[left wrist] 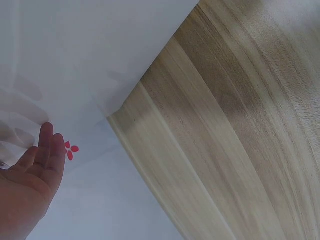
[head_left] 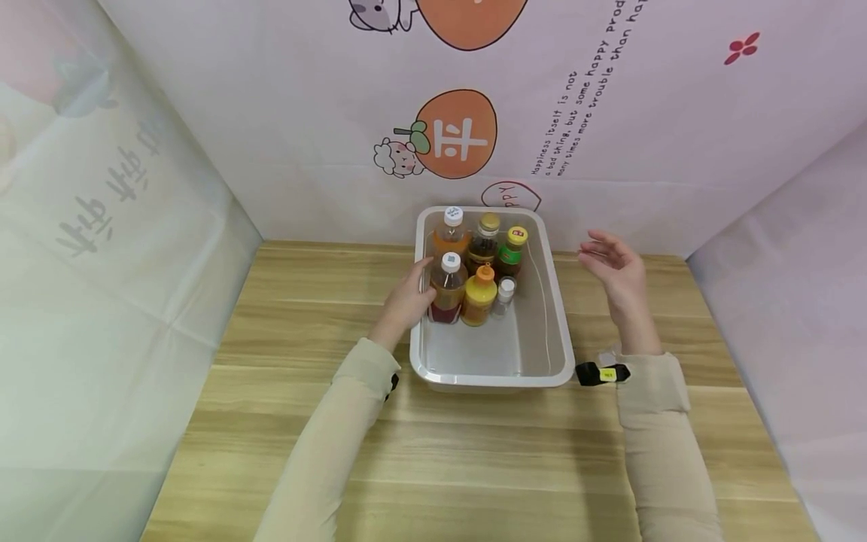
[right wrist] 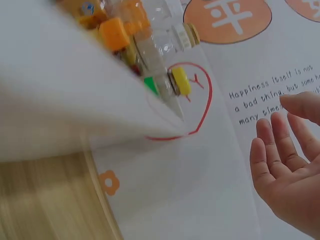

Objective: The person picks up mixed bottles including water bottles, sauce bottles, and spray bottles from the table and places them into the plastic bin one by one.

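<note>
A white plastic bin stands on the table, with several bottles upright in it. At its left rim my left hand has its thumb and fingers beside a white-capped bottle with dark red contents; contact cannot be made out. In the left wrist view, that hand's fingers look extended. My right hand hovers right of the bin, holding nothing, fingers loosely bent in the right wrist view. Beside the white-capped bottle are a yellow squeeze bottle with an orange cap and a small clear shaker.
Farther back in the bin are an orange-filled bottle, a dark bottle with a gold cap and a green-labelled bottle with a yellow cap. Printed white sheeting rises behind and at both sides of the wooden table.
</note>
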`<action>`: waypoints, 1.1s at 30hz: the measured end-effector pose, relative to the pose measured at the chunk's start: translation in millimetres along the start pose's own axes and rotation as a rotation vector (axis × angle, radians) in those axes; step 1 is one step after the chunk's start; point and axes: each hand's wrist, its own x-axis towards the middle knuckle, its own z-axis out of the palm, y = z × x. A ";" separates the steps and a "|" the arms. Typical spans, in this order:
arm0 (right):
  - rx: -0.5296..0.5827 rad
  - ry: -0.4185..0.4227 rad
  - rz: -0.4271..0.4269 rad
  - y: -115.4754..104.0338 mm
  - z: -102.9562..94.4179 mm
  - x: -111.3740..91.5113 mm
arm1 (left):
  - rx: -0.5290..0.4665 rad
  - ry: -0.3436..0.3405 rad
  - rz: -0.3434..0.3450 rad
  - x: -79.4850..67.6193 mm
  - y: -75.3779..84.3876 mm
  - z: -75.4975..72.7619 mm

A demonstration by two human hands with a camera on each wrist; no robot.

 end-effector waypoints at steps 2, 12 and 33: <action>0.000 0.041 -0.006 1.5 -5.6 -2.1 | -0.004 -0.001 -0.001 0.3 -0.4 0.2; 0.037 0.285 0.049 10.8 -26.8 -9.8 | -0.009 0.002 -0.008 0.6 -1.8 1.6; 0.007 0.601 0.016 40.0 -71.6 -30.0 | -0.006 0.008 0.002 0.4 -0.5 0.3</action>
